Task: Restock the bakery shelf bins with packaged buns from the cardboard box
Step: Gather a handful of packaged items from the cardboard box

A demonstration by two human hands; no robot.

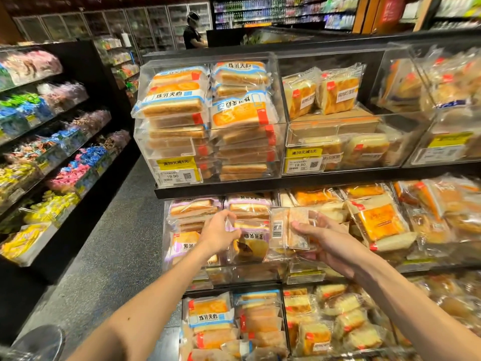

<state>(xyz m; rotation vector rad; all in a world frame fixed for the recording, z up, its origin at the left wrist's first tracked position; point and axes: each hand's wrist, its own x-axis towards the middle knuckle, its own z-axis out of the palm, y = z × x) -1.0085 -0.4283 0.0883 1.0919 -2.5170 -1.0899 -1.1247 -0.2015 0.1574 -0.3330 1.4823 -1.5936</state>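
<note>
Head view. Noted right hand (325, 242) raised before the middle shelf, thumb and fingers curled round a clear-wrapped pale square bun packet with a white barcode sticker (287, 230); grip closed on it, packet upright, barcode side toward the camera, touching or just beside the left hand's packet, cannot tell which.

Noted left hand (221, 234) alongside, fingers bent onto the crinkled wrapper of a clear bread packet with a purple label (251, 239); grip closed on that wrapper, packet tilted at the front of the clear acrylic middle-shelf bin (234, 276).

Logged more purple-labelled packets (192, 207) stacked in the same bin, behind and left of that hand.

Logged to the right an orange-topped cake packet with a red tab (378, 222), leaning among heaped packets.

Recorded above a clear acrylic top-shelf bin (138, 142), packed in two stacks with blue-labelled sandwich bread packets (174, 100), yellow price tag (175, 164) on its front.

Recorded at far left black shelving with bright wrapped sweets (59, 152).

Recorded in the background a person in dark clothing (191, 35) beside glass-door fridges (145, 27).
</note>
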